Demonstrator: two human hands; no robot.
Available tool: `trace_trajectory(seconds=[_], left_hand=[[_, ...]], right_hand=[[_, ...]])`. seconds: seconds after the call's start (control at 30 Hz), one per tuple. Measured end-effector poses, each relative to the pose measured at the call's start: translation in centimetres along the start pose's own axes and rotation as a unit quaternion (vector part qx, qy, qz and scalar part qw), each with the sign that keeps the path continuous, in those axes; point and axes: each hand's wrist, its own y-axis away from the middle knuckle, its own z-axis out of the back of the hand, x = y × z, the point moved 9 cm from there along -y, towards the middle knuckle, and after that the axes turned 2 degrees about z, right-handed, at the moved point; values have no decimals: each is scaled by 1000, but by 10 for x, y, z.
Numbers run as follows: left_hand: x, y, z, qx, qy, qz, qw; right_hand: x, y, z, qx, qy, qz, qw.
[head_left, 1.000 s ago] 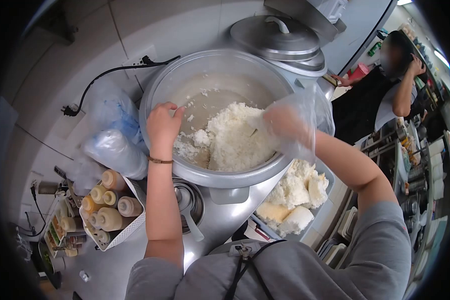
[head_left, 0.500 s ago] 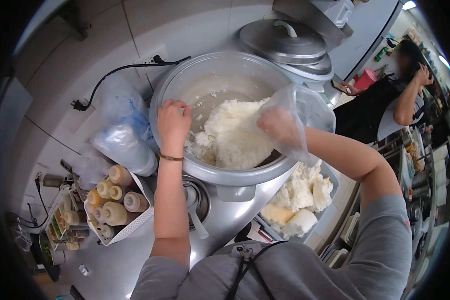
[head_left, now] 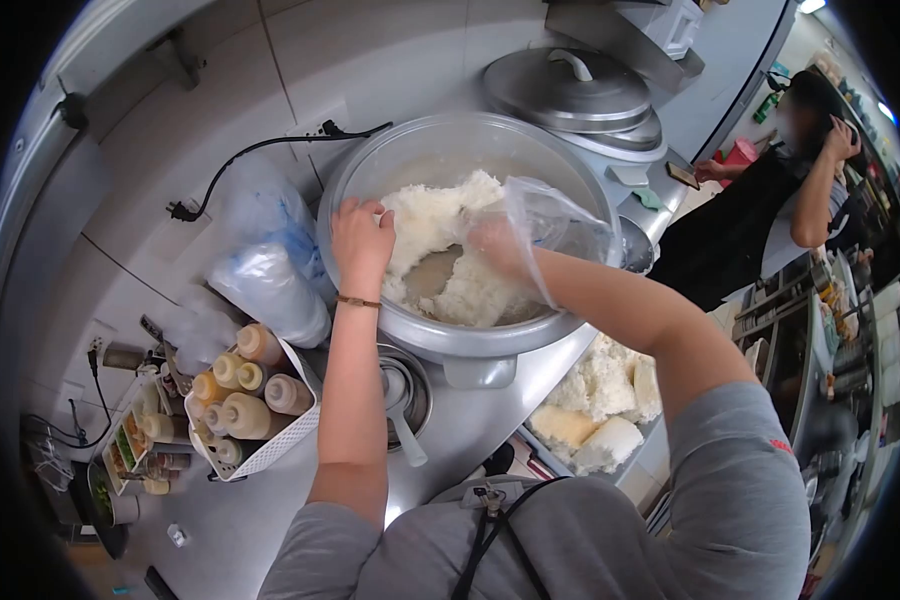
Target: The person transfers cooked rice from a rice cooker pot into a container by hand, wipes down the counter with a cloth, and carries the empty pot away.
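Observation:
A wide silvery pot (head_left: 578,170) stands on the counter with clumped white rice (head_left: 485,290) inside. My left hand (head_left: 362,240) is closed over the pot's left rim. Inside the pot, my right hand (head_left: 500,245) reaches into the rice, with a clear plastic bag (head_left: 565,215) around the hand and wrist. Its fingers are blurred and hidden among rice and plastic. Below the pot's right side, a grey tub (head_left: 630,468) holds large lumps of white and yellowish rice.
A white basket of squeeze bottles (head_left: 270,450) and plastic-wrapped bundles (head_left: 270,290) stand left. Near my left forearm is a metal bowl (head_left: 422,400) with a white-handled utensil. A lidded pot (head_left: 570,90) stands behind. At right, a person in a black apron (head_left: 715,235) holds a phone.
My right hand has moved left and deeper into the pot. The rice has split into clumps, baring some pot bottom between them. My left hand stays on the rim.

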Motion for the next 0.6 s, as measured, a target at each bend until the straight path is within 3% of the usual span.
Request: trace_trajectory(seconds=[0.1, 0.2, 0.27, 0.3, 0.4, 0.43, 0.5, 0.57, 0.6], left_hand=[[5, 0, 0, -9, 6, 9, 1000], [3, -2, -1, 6, -9, -4, 1000], [6, 0, -7, 36, -19, 7, 999], [7, 1, -8, 36, -20, 10, 999], [5, 0, -6, 34, -29, 0, 999], [2, 1, -4, 41, -25, 4, 999], [-2, 1, -3, 49, -17, 7, 999], [-4, 2, -3, 47, -14, 4, 999], [-5, 2, -2, 45, -13, 7, 999]], right_hand=[[-5, -11, 12, -83, -99, -44, 991], [-2, -17, 14, 28, 15, 21, 999], [-2, 2, 55, 91, 19, 7, 996], [-13, 9, 29, 92, 19, 9, 996], [-35, 27, -10, -37, 185, 80, 979], [-59, 36, 7, 15, 35, -35, 999], [-76, 52, 26, 69, -112, -151, 980], [-75, 57, 52, 14, -171, -164, 971], [-67, 52, 45, 95, -192, -172, 961]])
